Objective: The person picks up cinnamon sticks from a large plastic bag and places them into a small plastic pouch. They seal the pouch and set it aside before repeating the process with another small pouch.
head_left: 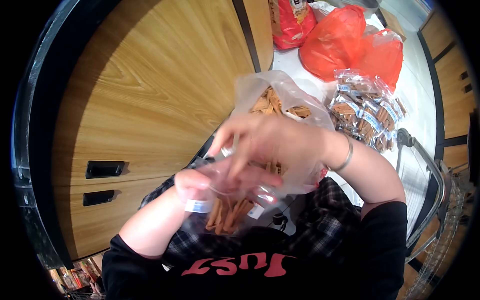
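Observed from beside the worker. Left hand (195,182), centre of the frame: thumb and fingers pinched on the upper part of a small clear bag (225,199), which hangs below the grip at lower centre. Brown sticks (227,220) sit at its bottom, roughly upright; holding it high presumably lets them settle and keeps the mouth within reach.

Right hand (275,139), just above and to the right: badly blurred, fingers curled down over the bag's top. Whether they grasp the plastic or anything else, I cannot tell. The small bag thus lies directly below both hands, touching the left; contact with the right is unclear.

Large whitish bag (292,85), upper centre, partly behind the right hand: mouth open, more sticks inside. Probably stood there for easy reach. Labelled packets (367,116) are heaped at upper right, apart from the hands, perhaps to keep them separate from the loose sticks.
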Tool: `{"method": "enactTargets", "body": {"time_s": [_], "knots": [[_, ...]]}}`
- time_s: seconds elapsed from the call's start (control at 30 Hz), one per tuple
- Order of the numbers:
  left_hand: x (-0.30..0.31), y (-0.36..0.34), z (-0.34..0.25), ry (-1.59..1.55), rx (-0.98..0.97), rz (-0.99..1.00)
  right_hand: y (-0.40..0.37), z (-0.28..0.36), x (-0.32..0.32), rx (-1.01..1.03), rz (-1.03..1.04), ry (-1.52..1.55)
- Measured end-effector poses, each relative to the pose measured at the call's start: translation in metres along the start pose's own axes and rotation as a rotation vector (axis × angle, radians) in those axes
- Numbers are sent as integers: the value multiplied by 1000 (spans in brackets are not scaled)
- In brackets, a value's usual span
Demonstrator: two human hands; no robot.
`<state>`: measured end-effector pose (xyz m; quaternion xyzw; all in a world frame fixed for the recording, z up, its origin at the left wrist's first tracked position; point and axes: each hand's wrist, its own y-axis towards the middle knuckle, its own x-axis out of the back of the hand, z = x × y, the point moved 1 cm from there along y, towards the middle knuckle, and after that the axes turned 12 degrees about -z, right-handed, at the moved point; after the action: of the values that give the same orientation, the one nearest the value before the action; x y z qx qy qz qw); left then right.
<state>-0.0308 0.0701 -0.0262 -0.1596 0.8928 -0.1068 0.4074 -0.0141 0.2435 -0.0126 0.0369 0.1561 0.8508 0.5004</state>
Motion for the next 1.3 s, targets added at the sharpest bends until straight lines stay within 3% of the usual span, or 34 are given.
{"method": "enactTargets", "body": {"time_s": [0.07,0.13,0.27,0.33,0.4,0.53,0.6,0.63,0.8,0.9,1.0,1.07,1.13,1.17,1.3], "knots": [[-4,1,-7,17,-59,64,7,-12,27,211,-361,17],[-4,-3,-13,63,-113,22,1,-35,56,-34,-418,-271],[-2,-3,-12,67,-133,41,-25,-107,74,-452,-183,-718],[-2,-2,-11,70,-127,35,-44,-146,75,-709,129,-1036],[-1,-2,-12,73,-121,32,-64,-166,73,-810,336,-1090],[-1,-3,-13,65,-111,8,-111,-212,83,-598,318,-1179],[0,-4,-13,57,-112,7,-117,-209,84,-457,-211,-1114],[0,-4,-12,42,-107,11,-114,-203,85,-596,-240,-1219],[-2,-4,-11,43,-97,23,-119,-219,95,-695,-207,-1482],[-1,-4,-9,18,-102,19,-117,-226,101,-654,-254,-1465],[0,-4,-11,31,-103,23,-95,-191,102,-587,-249,-1304],[-1,-6,-11,36,-83,16,-71,-150,106,-573,-459,-925],[-2,-6,-10,30,-83,15,-57,-125,108,-378,-779,-519],[-3,-5,-10,25,-79,22,-48,-117,116,-266,-840,-440],[0,-3,-8,58,-109,45,-18,-26,100,141,-881,56]]}}
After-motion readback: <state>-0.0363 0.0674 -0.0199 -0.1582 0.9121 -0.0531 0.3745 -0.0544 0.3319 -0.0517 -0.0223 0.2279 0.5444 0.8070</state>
